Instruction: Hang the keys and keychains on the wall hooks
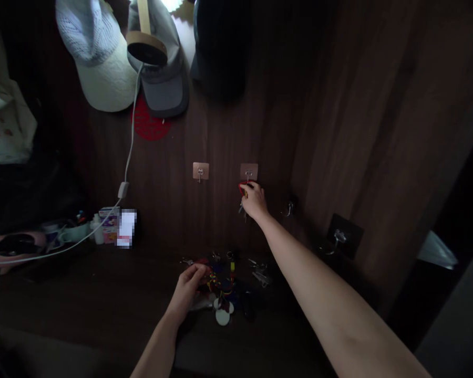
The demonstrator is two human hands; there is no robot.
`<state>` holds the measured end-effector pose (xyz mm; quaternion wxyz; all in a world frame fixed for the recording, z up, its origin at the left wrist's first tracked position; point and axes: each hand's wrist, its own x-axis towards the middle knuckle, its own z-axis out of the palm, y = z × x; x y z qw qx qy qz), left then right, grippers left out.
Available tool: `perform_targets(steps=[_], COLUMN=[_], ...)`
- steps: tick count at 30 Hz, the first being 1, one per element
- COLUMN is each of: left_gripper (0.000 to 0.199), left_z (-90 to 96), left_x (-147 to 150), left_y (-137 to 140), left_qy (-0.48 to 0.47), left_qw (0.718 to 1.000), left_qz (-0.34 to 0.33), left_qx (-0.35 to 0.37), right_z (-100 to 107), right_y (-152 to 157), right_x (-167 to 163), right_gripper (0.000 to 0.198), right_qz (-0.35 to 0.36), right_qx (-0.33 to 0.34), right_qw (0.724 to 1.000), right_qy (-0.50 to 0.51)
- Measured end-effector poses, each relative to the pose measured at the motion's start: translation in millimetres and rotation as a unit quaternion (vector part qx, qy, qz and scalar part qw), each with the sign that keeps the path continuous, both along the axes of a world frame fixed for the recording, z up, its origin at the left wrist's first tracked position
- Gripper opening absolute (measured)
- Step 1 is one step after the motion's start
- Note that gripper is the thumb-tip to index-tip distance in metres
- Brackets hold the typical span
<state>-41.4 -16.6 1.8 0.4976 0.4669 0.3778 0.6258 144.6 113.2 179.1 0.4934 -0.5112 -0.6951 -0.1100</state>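
My right hand point(254, 200) is raised to an adhesive hook point(248, 172) on the wooden back panel. Its fingers are closed on a bunch of keys point(242, 208) with a red loop, just below the hook; I cannot tell whether the loop is on it. Low on the shelf, my left hand point(189, 281) has its fingertips pressed together at the edge of a pile of keys and key rings point(220, 283). What it pinches is too dark to name. White round tags point(223, 317) lie in front of the pile, and loose keys point(262, 277) to its right.
Another adhesive hook point(201, 171) sits left of my right hand. Dark-backed hooks point(340, 237) are on the right panel. Caps point(106, 63) and a lamp point(146, 48) hang above, its white cord point(131, 142) running down. Small boxes point(109, 226) and bottles stand left on the shelf.
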Motion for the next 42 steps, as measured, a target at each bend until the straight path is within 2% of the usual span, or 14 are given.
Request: perform_targets(steps=[6, 9, 11, 14, 19, 26, 34, 42], left_gripper=[0.033, 0.033, 0.033, 0.033, 0.031, 0.032, 0.031, 0.031], left_z=[-0.4, -0.4, -0.2, -0.1, -2.0, -2.8, -0.3, 3.0], left_x=[-1, -1, -1, -1, -1, -1, 0, 0], left_y=[1, 1, 0, 0, 1, 3, 2, -1], left_qy=[0.008, 0.002, -0.002, 0.003, 0.013, -0.004, -0.01, -0.033], left_qw=[1.0, 1.0, 1.0, 1.0, 1.0, 1.0, 1.0, 0.999], left_qz=[-0.009, -0.007, -0.009, -0.009, -0.002, -0.002, 0.001, 0.017], left_qx=[0.004, 0.003, 0.004, 0.004, -0.004, -0.015, -0.005, -0.016], right_z=[5, 0, -9, -26, -52, -91, -143, -172], right_y=[-4, -8, -12, -16, -21, -29, -44, -70], right_x=[-3, -5, -6, -8, -10, -7, 2, 14], right_gripper=[0.033, 0.028, 0.028, 0.038, 0.056, 0.047, 0.045, 0.04], right_qz=[-0.049, -0.061, -0.068, -0.069, -0.038, 0.004, 0.047, 0.091], right_qx=[-0.029, -0.04, -0.045, -0.044, 0.0, 0.022, -0.047, -0.181], right_qw=[0.998, 0.997, 0.996, 0.996, 0.999, 1.0, 0.997, 0.979], right_qy=[-0.008, -0.032, -0.042, -0.035, -0.015, -0.002, 0.034, 0.011])
